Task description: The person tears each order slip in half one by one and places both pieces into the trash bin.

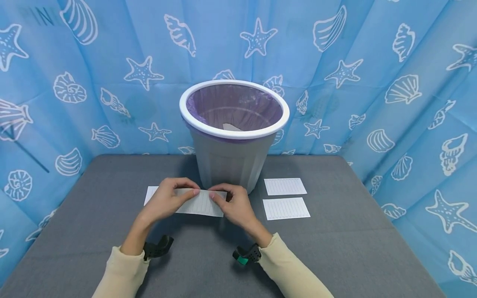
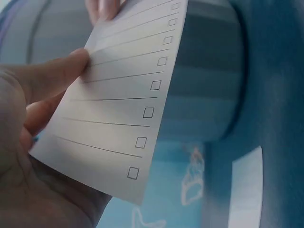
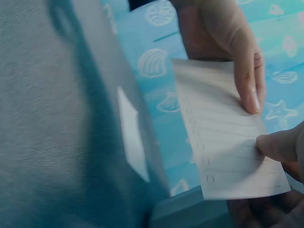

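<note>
A white paper slip [image 1: 203, 203] with ruled lines is held up above the grey table by both hands. My left hand [image 1: 168, 201] pinches its upper edge between thumb and fingers, left of the middle. Close by, my right hand [image 1: 234, 205] pinches the same edge near the right end. In the left wrist view, small printed boxes line one long edge of the slip [image 2: 118, 99]. The right wrist view shows both thumbs lying on the face of the slip [image 3: 223, 128]. Another white slip [image 1: 150, 193] lies on the table, partly hidden behind my left hand.
A grey bin [image 1: 232, 161] with a white rim and purple liner stands just beyond the hands. Inside it shows a white piece [image 1: 232, 127]. Two ruled slips lie to the right, a far slip [image 1: 285, 186] and a near slip [image 1: 286, 208]. A blue shell-patterned curtain [image 1: 149, 107] hangs behind.
</note>
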`<state>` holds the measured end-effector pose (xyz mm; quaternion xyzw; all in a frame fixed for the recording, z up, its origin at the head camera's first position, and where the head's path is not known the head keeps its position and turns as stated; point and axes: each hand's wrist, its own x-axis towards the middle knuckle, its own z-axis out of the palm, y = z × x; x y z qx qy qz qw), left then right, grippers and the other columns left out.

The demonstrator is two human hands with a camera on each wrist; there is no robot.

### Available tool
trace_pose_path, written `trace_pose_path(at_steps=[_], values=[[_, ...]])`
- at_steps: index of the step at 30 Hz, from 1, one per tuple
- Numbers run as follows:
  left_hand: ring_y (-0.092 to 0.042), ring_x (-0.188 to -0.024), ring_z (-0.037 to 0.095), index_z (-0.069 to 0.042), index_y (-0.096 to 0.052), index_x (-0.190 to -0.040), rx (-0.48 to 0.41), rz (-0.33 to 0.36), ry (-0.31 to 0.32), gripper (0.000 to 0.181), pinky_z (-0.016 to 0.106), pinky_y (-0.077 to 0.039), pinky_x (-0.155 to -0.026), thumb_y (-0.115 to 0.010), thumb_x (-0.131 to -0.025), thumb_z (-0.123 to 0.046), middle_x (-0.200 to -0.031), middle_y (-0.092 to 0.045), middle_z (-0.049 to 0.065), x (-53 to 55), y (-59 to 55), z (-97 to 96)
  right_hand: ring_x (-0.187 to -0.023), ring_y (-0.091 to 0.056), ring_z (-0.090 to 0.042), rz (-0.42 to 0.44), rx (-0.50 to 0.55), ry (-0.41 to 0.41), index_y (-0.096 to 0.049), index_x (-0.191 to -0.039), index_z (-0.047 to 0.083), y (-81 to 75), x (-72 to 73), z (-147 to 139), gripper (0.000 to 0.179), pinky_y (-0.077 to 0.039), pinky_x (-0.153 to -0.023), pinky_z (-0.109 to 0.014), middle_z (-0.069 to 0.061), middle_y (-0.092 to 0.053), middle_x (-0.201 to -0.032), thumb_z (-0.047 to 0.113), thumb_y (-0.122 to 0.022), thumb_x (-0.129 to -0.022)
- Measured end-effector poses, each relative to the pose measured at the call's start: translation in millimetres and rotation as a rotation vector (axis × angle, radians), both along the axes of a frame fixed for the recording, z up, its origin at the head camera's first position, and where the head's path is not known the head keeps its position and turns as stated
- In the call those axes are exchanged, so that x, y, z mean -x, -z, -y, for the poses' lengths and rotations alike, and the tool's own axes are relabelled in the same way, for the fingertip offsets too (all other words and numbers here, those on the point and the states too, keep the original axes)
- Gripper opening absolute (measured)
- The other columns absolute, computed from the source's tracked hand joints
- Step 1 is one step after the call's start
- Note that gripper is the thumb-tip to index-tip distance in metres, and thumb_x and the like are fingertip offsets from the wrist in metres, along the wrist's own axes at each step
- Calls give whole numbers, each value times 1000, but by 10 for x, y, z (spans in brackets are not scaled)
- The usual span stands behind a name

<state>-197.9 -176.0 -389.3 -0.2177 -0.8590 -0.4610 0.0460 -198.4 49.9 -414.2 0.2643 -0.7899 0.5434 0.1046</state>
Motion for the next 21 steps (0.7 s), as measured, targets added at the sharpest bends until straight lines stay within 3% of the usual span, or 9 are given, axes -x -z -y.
trace_pose_path(at_steps=[8,21], values=[[-66,-92,18,-11,-78,-102,-90,-95,-63,10,41,-52,-78,-71,-97,-18,-98,-74,0,-107,-138,-196,-45,-32,-11,-12,50,-32,-78,-102,3,-270,-17,-141,12,-31,-47,-25,-8,-72,-86,11,-71,-96],[-66,-97,20,-7,-78,-102,-219,-143,-106,13,43,-51,-80,-73,-96,-18,-100,-74,4,-182,-354,-442,-44,-30,-11,-25,71,-29,-77,-104,2,-543,14,-365,12,-29,-45,-25,-7,-72,-84,6,-71,-95]])
